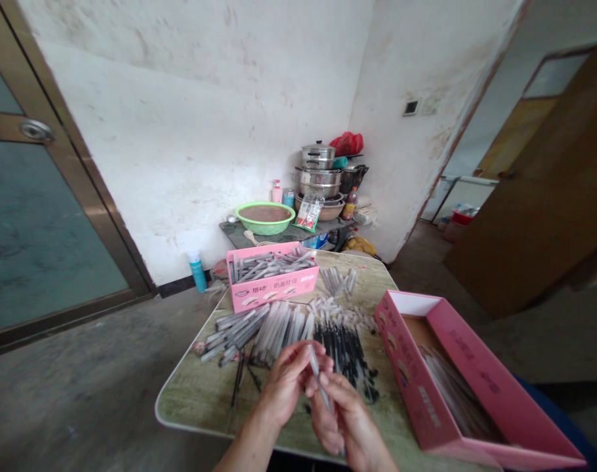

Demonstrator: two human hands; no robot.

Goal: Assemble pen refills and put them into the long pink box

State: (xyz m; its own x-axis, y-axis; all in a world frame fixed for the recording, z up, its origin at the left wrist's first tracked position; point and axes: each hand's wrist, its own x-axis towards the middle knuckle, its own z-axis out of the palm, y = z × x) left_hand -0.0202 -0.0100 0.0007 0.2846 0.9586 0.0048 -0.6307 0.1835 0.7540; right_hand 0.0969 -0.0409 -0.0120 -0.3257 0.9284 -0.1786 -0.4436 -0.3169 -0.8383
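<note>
A slim translucent pen [321, 383] is held slantwise above the front of the table, between my two hands. Fingers of my left hand [289, 379] are closed around its upper end. Lower down, my right hand [340, 412] grips the same pen, its thumb along the barrel. Just beyond my hands lie black pen refills [345, 351] and a row of pale, translucent pen barrels [281, 331]. More pens [239, 328] are heaped to the left. Small clear caps [335, 308] are scattered behind the refills.
A pink box [273, 292] full of pens stands at the table's back. Another pink box [426, 387], with slim pieces inside, sits at the right edge. Behind, a low stand carries a green basin [265, 226] and stacked steel pots [319, 177]. A blue spray can [197, 272] stands near the wall.
</note>
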